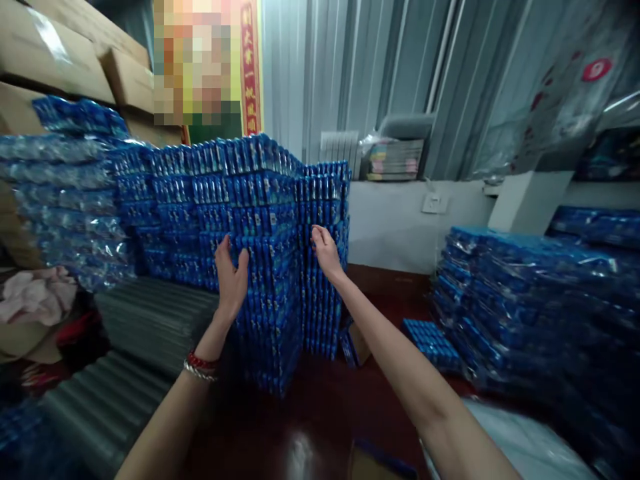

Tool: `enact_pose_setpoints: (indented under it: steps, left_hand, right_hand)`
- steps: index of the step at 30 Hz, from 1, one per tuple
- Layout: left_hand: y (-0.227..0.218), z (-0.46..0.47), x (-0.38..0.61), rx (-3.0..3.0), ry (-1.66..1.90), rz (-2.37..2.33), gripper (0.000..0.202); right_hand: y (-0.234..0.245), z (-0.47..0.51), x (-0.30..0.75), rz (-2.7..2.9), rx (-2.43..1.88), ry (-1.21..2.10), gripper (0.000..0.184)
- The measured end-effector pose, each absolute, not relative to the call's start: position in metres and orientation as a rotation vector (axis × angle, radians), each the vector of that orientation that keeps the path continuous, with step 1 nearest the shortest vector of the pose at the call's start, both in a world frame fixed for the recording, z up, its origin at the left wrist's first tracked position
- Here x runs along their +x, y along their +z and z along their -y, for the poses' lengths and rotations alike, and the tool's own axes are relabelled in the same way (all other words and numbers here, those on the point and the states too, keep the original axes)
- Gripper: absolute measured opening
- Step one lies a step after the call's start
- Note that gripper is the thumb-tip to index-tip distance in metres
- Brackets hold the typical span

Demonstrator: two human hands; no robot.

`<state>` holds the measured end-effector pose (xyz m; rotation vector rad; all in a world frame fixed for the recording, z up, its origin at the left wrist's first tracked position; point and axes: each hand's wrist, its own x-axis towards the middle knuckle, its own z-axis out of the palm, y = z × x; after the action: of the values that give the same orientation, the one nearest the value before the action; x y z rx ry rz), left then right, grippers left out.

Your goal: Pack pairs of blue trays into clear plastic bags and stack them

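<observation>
My left hand is raised in front of a tall stack of blue shrink-wrapped packs. Its thumb and fingers are spread, with nothing between them; red and silver bracelets circle that wrist. My right hand is held out just past the stack's right corner, before a second, narrower stack of blue packs. Its fingers are loosely curled and slightly apart, and no object shows in them. Whether either hand touches the packs is not plain.
Cardboard boxes rise at the upper left. Grey ribbed bundles lie at the left, beside a pink cloth. More wrapped blue packs are piled at the right. A low blue pack and an opened carton lie on the dark red floor.
</observation>
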<state>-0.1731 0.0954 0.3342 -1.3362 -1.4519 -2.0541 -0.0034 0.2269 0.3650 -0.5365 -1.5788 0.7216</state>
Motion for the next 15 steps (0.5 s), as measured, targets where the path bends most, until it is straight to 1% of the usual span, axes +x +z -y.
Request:
enact_pose_setpoints:
  steps: [3,5,11,15]
  left_hand:
    - [0.357,-0.097,-0.179,-1.398,-1.901,1.373,0.053]
    - [0.378,-0.098,-0.183,-1.401,-1.878,1.33,0.055]
    - [0.443,-0.104,-0.206,-1.367,-1.933,1.465,0.073]
    - [0.471,-0.109,-0.218,-1.384,-1.859,1.496,0.081]
  right_hand:
    - [0.398,-0.249,-0.019,1.587,-0.505,0.656,0.052]
    - [0.419,-0.256,-0.028,1.609,-0.486,0.62,0.052]
    - [0.48,-0.268,-0.051,1.624,-0.437,0.487,0.051]
    - [0.513,-0.278,-0.062,1.624,-0.357,0.536,0.053]
